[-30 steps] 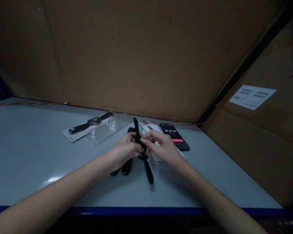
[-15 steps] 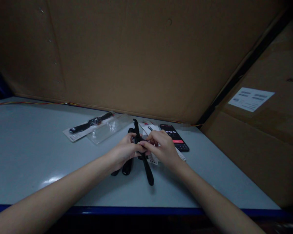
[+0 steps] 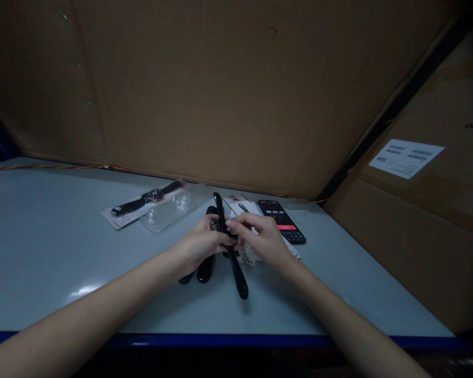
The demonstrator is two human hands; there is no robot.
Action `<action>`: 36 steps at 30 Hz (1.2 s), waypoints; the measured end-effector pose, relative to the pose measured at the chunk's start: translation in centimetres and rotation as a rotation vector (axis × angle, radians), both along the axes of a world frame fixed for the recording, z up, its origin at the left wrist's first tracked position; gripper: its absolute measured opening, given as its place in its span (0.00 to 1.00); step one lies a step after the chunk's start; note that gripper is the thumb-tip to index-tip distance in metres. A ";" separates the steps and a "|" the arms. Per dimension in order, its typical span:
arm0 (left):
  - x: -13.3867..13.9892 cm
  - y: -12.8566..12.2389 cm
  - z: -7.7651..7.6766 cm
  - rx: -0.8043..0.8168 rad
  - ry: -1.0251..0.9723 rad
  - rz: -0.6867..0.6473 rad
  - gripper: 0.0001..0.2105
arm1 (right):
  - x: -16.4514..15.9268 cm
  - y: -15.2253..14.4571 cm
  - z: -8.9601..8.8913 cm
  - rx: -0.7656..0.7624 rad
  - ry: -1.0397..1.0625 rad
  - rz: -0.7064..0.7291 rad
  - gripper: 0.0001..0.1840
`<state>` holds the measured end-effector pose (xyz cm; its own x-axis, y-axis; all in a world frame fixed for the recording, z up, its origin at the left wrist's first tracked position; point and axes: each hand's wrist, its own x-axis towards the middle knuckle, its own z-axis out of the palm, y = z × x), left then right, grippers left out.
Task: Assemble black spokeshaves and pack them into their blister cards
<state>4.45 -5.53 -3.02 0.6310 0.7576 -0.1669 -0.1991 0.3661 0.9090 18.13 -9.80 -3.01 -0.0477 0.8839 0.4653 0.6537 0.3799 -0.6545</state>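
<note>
My left hand [image 3: 205, 239] is closed around the middle of a long black two-handled tool [image 3: 236, 270], shaped like a spokeshave and held slanted above the table. My right hand [image 3: 260, 233] is closed in a pinch at the same middle part; a small shiny bit shows at its fingertips, too small to make out. Beneath and beside my left hand lie more black handles [image 3: 205, 270], partly hidden by it. Under my right hand are white printed cards [image 3: 247, 256], mostly covered.
A packaged black tool [image 3: 132, 206] on a card lies at the back left, overlapped by a clear plastic blister [image 3: 167, 212]. A phone [image 3: 287, 228] with a running timer lies right of my hands. Cardboard walls [image 3: 220, 105] stand behind and at right. A blue edge [image 3: 220, 340] borders the table.
My right fingertips have lifted slightly up and away from my left thumb at the tool's middle. My left hand and the tool have hardly moved.
</note>
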 end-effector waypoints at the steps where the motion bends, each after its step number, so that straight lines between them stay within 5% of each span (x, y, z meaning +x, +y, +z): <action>1: 0.0 0.1 0.0 0.002 -0.001 0.004 0.22 | 0.1 0.0 0.0 0.007 -0.004 -0.006 0.10; 5: 0.0 0.3 -0.2 0.017 0.007 0.025 0.22 | 0.3 0.2 -0.3 0.040 -0.020 -0.030 0.04; 16: 0.1 0.2 -0.4 0.014 0.012 0.013 0.22 | 0.4 0.4 -0.3 -0.154 0.146 0.073 0.06; 22: 0.0 0.0 0.0 0.012 0.036 -0.013 0.21 | 0.4 0.3 -0.2 -0.140 0.054 0.045 0.07; 36: 0.0 0.4 -0.4 0.069 0.096 0.005 0.21 | 1.0 0.8 -0.4 -0.344 0.310 0.268 0.09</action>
<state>4.41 -5.12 -3.41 0.6104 0.7727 -0.1742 -0.1112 0.3014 0.9470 19.15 -8.96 -3.42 -0.1988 0.9636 0.1786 0.3197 0.2360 -0.9177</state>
